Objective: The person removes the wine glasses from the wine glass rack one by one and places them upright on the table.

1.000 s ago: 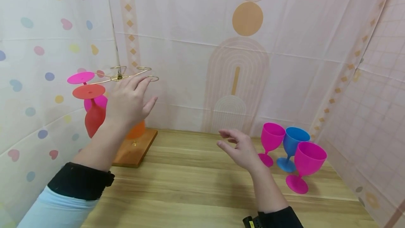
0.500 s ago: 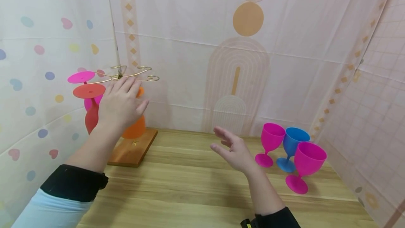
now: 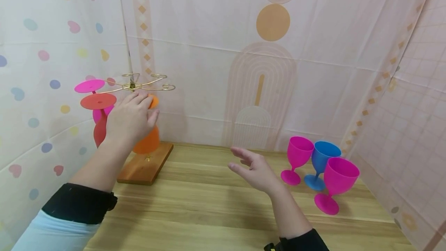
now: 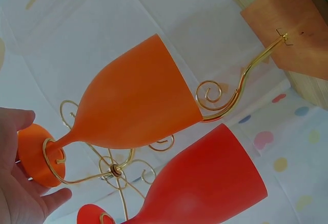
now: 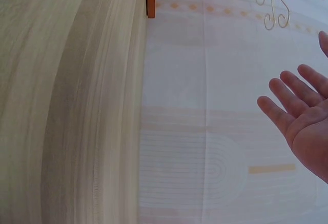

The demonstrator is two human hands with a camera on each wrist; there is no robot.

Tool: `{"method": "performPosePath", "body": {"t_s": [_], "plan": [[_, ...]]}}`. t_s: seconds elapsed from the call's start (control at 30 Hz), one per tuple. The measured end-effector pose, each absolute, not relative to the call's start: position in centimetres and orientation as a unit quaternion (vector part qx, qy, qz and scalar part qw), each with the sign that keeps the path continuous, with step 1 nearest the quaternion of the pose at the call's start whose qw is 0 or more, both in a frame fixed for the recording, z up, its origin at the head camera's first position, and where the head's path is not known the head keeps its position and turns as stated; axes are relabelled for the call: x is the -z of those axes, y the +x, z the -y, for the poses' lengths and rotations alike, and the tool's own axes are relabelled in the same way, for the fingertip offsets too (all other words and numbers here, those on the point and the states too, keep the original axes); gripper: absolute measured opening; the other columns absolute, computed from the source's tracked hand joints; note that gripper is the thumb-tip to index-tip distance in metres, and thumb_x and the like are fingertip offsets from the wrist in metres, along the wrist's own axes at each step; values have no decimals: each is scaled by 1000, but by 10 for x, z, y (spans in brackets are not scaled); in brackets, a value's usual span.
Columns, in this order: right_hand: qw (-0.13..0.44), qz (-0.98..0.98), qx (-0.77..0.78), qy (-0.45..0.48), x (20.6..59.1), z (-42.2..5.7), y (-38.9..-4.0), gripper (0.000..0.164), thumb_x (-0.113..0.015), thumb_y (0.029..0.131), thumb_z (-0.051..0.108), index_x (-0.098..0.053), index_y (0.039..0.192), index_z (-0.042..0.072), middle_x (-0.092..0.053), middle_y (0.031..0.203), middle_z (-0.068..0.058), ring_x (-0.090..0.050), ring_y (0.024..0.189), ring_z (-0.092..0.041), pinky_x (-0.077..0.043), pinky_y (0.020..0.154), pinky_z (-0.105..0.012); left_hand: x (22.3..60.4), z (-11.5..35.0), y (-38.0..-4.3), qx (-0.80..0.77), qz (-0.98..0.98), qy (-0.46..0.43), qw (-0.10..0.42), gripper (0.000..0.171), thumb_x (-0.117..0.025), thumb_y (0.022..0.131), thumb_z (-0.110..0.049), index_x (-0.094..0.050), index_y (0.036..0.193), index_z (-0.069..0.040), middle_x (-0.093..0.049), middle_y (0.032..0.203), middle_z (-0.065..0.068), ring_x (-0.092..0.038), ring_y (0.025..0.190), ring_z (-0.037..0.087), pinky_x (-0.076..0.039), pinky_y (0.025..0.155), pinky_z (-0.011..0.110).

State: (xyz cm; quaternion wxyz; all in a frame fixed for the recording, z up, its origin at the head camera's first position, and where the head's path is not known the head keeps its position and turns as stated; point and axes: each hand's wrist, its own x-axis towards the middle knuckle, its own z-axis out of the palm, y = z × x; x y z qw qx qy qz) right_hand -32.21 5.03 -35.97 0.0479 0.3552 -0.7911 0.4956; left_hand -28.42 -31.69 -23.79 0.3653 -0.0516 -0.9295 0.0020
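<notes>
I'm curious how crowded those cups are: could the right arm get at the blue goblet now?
Probably yes: the right grip is empty and nearby, and the blue goblet looks clear from above, though pink goblets on either side could crowd it.

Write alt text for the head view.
The left hand is at an orange cup hanging upside down on a gold rack with a red cup and a pink cup. The right hand hovers over a table where two pink cups and a blue cup stand upright.
</notes>
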Motion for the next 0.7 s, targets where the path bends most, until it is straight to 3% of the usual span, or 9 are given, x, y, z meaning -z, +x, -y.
{"method": "performPosePath", "body": {"t_s": [0.37,0.7], "plan": [[33,792,-494,356,360,-49,-320,53,-71,98,30,-57,144,10,-58,145,-7,-54,133,-22,-42,111,-39,240,319,-285,18,930,-52,364,46,-55,101,-21,-57,139,4,-54,144,24,-40,139,43,-32,116,56],[30,789,-494,365,359,-48,-319,50,-71,98,27,-59,143,11,-59,143,-6,-54,134,-20,-42,112,-42,239,318,-283,36,925,-57,374,47,-56,102,-26,-58,138,5,-56,141,25,-42,138,43,-38,110,59]]}}
